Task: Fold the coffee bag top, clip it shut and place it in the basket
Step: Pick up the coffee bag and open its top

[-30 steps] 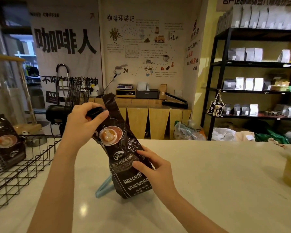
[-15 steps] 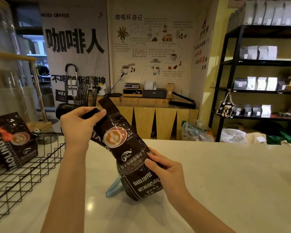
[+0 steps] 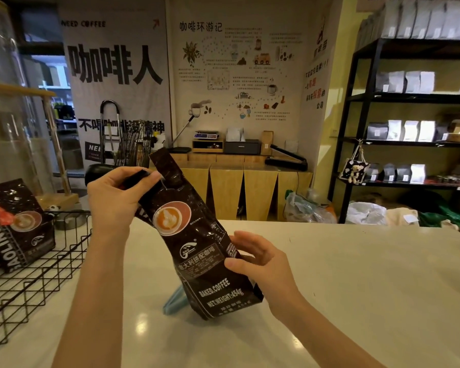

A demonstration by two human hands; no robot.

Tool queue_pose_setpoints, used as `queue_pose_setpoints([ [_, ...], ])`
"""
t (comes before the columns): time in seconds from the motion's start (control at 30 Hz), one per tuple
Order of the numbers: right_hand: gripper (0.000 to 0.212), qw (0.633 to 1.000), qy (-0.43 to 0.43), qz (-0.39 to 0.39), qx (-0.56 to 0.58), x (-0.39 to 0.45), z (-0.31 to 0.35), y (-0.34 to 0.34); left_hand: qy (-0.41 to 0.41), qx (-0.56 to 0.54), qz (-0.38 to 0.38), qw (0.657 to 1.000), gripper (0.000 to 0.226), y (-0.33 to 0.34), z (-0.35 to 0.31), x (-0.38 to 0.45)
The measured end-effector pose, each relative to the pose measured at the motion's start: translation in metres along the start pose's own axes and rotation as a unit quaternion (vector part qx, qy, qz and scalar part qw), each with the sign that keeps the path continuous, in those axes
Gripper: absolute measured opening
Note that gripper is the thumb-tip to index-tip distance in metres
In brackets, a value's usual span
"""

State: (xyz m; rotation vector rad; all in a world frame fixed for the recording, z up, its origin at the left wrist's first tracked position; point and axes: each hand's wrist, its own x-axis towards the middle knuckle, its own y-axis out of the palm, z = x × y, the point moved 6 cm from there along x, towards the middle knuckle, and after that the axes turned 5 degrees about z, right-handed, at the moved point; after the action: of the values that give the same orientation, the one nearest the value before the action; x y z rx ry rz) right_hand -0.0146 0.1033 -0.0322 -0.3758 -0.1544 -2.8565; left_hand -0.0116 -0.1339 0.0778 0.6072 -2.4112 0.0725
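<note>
A dark brown coffee bag [image 3: 197,251] with a latte picture stands tilted to the left on the pale counter. My left hand [image 3: 117,195] pinches the left part of its top, which is bent over toward me. My right hand [image 3: 263,261] grips the bag's right side low down. A light blue clip [image 3: 174,300] lies on the counter behind the bag's base, mostly hidden. The black wire basket [image 3: 37,274] sits at the left and holds another coffee bag [image 3: 16,224] with an orange clip on it.
The white counter [image 3: 356,288] stretches to the right. A tall glass vessel on a wooden stand [image 3: 11,128] rises behind the basket. Black shelves with pale bags [image 3: 409,128] stand far right, beyond the counter.
The bag's top strip stands a little more upright and my left thumb has slid along the bent edge. The camera has shifted slightly; both hands keep their hold.
</note>
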Motion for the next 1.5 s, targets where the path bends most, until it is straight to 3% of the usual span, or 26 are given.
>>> queue_pose_setpoints([
  [0.13, 0.074, 0.995, 0.013, 0.069, -0.077, 0.003, 0.001, 0.011, 0.011, -0.012, 0.042, 0.999, 0.014, 0.006, -0.008, -0.004],
  [0.2, 0.066, 0.989, 0.009, 0.107, -0.097, 0.002, 0.001, 0.019, 0.007, -0.006, 0.063, 0.998, 0.013, 0.010, -0.014, -0.006],
  [0.3, 0.055, 0.987, -0.025, 0.086, -0.134, -0.001, 0.007, 0.020, 0.009, 0.054, 0.113, 0.992, 0.045, 0.017, -0.019, -0.007],
  [0.4, 0.059, 0.982, -0.051, 0.068, -0.170, -0.004, 0.010, 0.023, 0.005, 0.221, 0.107, 0.969, 0.079, 0.026, -0.015, -0.006],
  [0.47, 0.056, 0.980, -0.062, 0.075, -0.173, -0.006, 0.009, 0.026, 0.024, 0.243, 0.027, 0.969, 0.071, 0.023, -0.017, -0.008],
  [0.63, 0.021, 0.992, -0.049, 0.068, -0.095, -0.003, 0.007, 0.028, 0.074, 0.114, -0.083, 0.987, 0.031, 0.017, -0.028, -0.015],
  [1.07, 0.012, 1.000, -0.016, -0.005, -0.002, -0.004, 0.001, 0.017, 0.095, 0.086, -0.148, 0.981, 0.023, 0.006, -0.026, -0.019],
  [1.23, 0.010, 1.000, -0.015, -0.013, 0.005, -0.002, 0.000, 0.011, 0.102, 0.078, -0.140, 0.982, 0.025, 0.008, -0.028, -0.019],
  [1.37, 0.010, 1.000, -0.007, -0.008, -0.002, 0.001, -0.003, 0.005, 0.120, 0.107, -0.088, 0.983, 0.023, 0.020, -0.033, -0.020],
  [1.43, 0.011, 1.000, 0.008, -0.011, 0.002, 0.004, -0.006, -0.002, 0.119, 0.117, -0.055, 0.984, 0.032, 0.025, -0.032, -0.019],
  [1.5, 0.014, 0.999, 0.030, -0.012, 0.023, 0.009, -0.010, -0.010, 0.088, 0.149, -0.022, 0.985, 0.054, 0.030, -0.022, -0.015],
])
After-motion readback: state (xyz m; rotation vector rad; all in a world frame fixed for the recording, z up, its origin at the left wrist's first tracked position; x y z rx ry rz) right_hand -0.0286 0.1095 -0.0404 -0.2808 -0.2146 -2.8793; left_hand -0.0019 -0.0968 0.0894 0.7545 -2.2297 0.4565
